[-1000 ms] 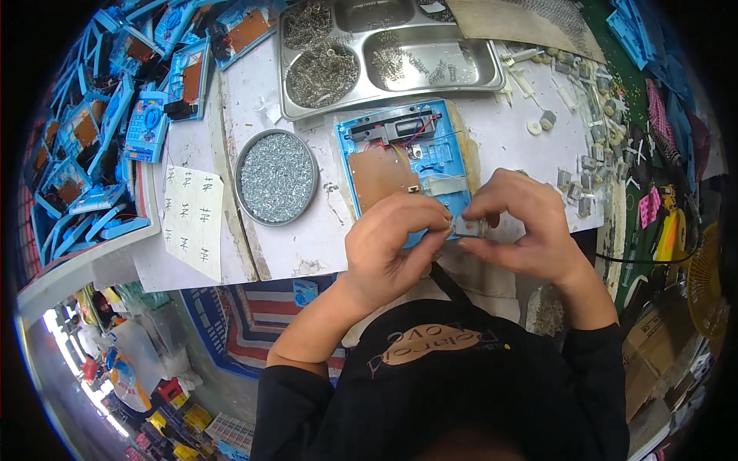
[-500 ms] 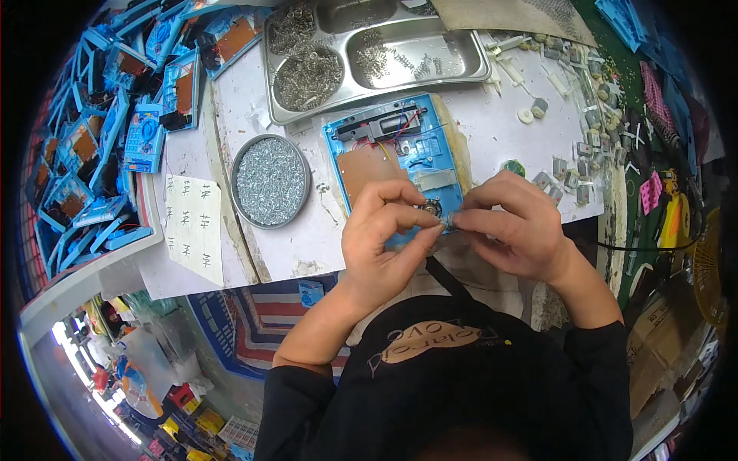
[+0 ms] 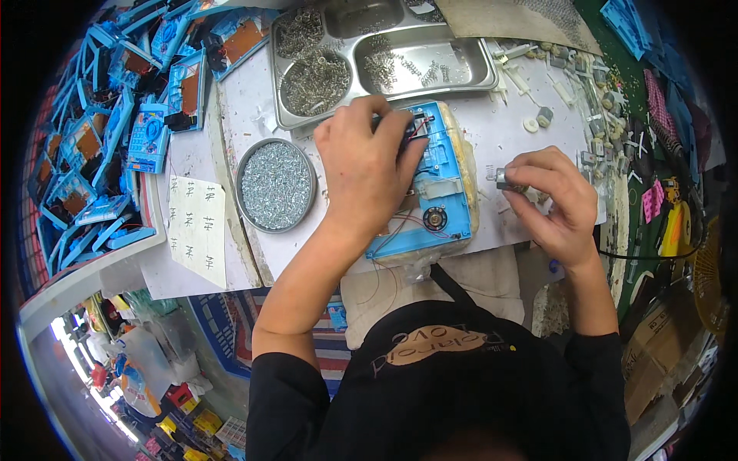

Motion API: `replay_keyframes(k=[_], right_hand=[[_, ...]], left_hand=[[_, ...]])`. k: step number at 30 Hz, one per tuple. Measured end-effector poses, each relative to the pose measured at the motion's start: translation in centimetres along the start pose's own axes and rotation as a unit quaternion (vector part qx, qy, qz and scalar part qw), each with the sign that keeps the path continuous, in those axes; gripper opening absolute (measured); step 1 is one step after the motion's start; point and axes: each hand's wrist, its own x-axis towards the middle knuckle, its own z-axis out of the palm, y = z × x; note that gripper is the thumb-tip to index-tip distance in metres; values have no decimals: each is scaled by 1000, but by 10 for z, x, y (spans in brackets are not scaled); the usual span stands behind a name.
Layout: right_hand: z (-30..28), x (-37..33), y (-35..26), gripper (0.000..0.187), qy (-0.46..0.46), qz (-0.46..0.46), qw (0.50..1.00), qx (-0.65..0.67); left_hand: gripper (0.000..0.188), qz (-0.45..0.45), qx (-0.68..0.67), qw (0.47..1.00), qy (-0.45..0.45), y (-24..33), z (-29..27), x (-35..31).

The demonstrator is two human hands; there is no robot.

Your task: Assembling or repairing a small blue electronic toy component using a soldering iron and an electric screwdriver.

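A blue plastic housing (image 3: 455, 217) lies on a pad in front of me, with a round speaker (image 3: 435, 219), thin wires and a clear tape strip (image 3: 438, 188) inside. My left hand (image 3: 365, 157) reaches over its upper left part, fingers curled round a black plastic unit (image 3: 377, 121) that shows between them. The hand hides most of that unit and the brown board. To the right of the housing, my right hand (image 3: 555, 201) pinches a small silver motor (image 3: 503, 180) between thumb and fingers. A tiny spring-like coil (image 3: 490, 173) shows beside the motor.
A round dish of screws (image 3: 277, 186) stands left of the housing. Behind is a metal tray (image 3: 392, 96) holding springs. Loose motors (image 3: 588, 157) lie along the right table edge. Many blue housings (image 3: 104, 154) are piled at left, near a marked paper sheet (image 3: 197, 230).
My hands have parted from the housing's lower right corner. The left went up to the black unit; the right moved right and now holds a motor. The speaker has come into full view.
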Motion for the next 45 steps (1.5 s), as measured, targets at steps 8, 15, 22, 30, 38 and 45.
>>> replay_keyframes(k=[8, 15, 22, 30, 38, 45], right_hand=[[7, 11, 10, 31, -14, 98, 995, 21], [39, 37, 25, 28, -107, 37, 992, -48], [47, 49, 20, 24, -163, 38, 978, -127], [42, 62, 9, 21, -179, 33, 969, -169], [87, 96, 9, 20, -180, -150, 970, -68], [95, 97, 18, 21, -213, -176, 959, -69]], left_hand=[[25, 110, -137, 984, -20, -17, -10, -38], [34, 121, -156, 979, -53, -29, -32, -53], [39, 159, -181, 970, -24, -34, -27, -55], [39, 173, -200, 964, -8, -40, -23, -59], [42, 183, -189, 965, 5, -43, -21, -59], [42, 152, -185, 971, 8, -44, -24, -65]])
